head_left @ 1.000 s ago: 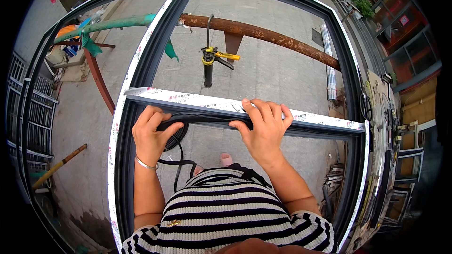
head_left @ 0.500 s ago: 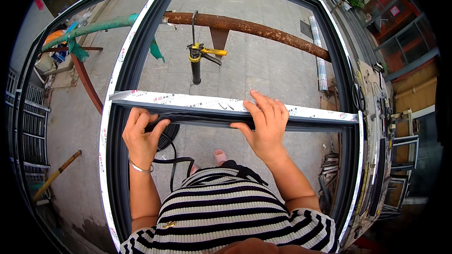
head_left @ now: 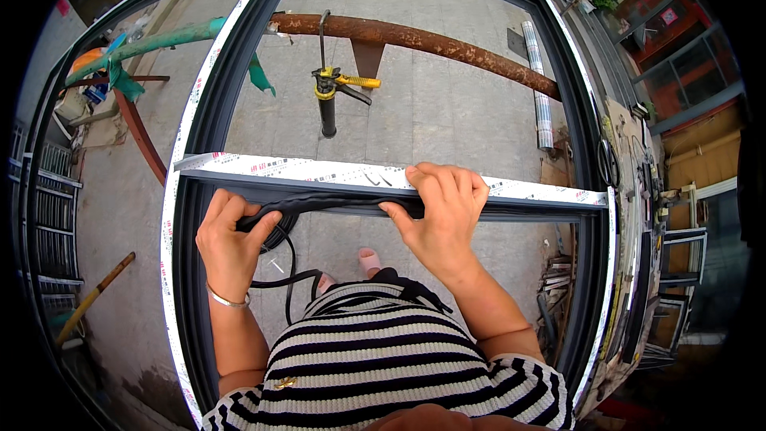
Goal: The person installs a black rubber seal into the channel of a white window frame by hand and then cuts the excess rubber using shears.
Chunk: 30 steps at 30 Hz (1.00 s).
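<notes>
A black rubber sealing strip (head_left: 331, 199) runs in a wavy line along the near side of the window frame's crossbar (head_left: 311, 172), whose top wears white printed film. My left hand (head_left: 226, 243), with a bracelet at the wrist, pinches the strip between thumb and bent fingers near the crossbar's left end. Farther right, my right hand (head_left: 445, 211) lies over the crossbar, fingers on the film and thumb pressed to the strip. Between the hands the strip bulges away from the bar. A coil of black strip (head_left: 275, 238) is below my left hand, partly hidden by it.
The dark window frame (head_left: 170, 271) surrounds my body. Beyond the crossbar, a caulking gun (head_left: 327, 104) hangs from a rusty pipe (head_left: 423, 44). A film-wrapped roll (head_left: 542, 104) lies at the right. Metal offcuts (head_left: 558, 279) lie on the floor, and a cluttered bench (head_left: 638, 255) stands farther right.
Both hands have shifted slightly left in view, the left one a bit lower. The strip between them now bulges out more from the crossbar. Both hands keep their grip.
</notes>
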Available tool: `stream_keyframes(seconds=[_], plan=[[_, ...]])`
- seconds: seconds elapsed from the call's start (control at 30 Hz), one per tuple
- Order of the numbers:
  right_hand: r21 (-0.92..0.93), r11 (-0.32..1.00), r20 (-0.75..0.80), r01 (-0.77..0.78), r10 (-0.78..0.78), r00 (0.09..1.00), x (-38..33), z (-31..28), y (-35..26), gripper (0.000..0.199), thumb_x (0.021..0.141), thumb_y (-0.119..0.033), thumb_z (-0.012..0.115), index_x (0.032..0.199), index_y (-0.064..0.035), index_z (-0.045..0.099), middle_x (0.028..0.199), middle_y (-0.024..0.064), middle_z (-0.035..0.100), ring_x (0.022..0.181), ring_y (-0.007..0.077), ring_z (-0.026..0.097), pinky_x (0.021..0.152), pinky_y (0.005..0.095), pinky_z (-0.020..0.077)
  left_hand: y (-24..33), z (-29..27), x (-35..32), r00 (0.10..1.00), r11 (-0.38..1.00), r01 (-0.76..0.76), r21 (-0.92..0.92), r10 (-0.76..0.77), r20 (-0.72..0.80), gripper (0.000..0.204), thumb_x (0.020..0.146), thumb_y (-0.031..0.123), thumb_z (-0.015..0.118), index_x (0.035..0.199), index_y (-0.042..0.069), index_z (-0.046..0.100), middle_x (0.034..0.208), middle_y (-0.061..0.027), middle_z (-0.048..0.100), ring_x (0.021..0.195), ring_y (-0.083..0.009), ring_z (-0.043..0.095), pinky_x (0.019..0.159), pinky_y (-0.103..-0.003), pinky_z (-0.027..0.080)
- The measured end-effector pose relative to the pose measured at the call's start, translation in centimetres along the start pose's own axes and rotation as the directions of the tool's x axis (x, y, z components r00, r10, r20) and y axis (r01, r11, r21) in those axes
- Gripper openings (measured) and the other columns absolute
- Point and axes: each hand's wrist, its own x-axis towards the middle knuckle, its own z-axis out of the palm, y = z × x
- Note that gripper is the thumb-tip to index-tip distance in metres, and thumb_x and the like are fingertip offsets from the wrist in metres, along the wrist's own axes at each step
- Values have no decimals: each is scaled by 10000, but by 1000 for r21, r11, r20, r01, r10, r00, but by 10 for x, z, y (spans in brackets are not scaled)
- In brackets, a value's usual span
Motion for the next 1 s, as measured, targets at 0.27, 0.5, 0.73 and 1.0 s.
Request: stream_keyframes(seconds=[0.27,0.5,0.73,1.0], plan=[[-69,997,-2,36,-36,999,2,8,-6,747,624,-424,935,1194,-74,603,1147,46,635,1093,256,566,1077,529,267,1,0,1,995,996,59,65,-64,79,308,671,152,920,760,9,662,777,-80,620,646,-282,631,576,-368,467],[-51,998,-81,41,-45,996,0,20,-7,702,649,-461,908,1152,-70,615,1127,47,648,1073,246,584,1085,524,263,0,4,2,1000,1000,20,-8,-20,-22,325,658,110,924,764,-10,641,799,-87,606,670,-269,621,590,-358,476],[-44,996,-134,77,-82,988,-3,25,-1,705,663,-504,892,1154,-77,622,1143,43,679,1079,233,601,1097,498,251,-15,16,4,980,989,-139,-43,132,-146,346,643,108,931,826,0,659,826,-73,608,699,-240,630,597,-336,491],[-133,983,-146,126,-145,979,-1,29,-2,599,737,-595,803,1114,-141,700,1158,6,683,1100,210,606,1094,520,227,-27,31,3,931,967,-253,17,249,-266,353,640,152,941,832,23,674,834,-74,610,705,-238,617,579,-335,489]])
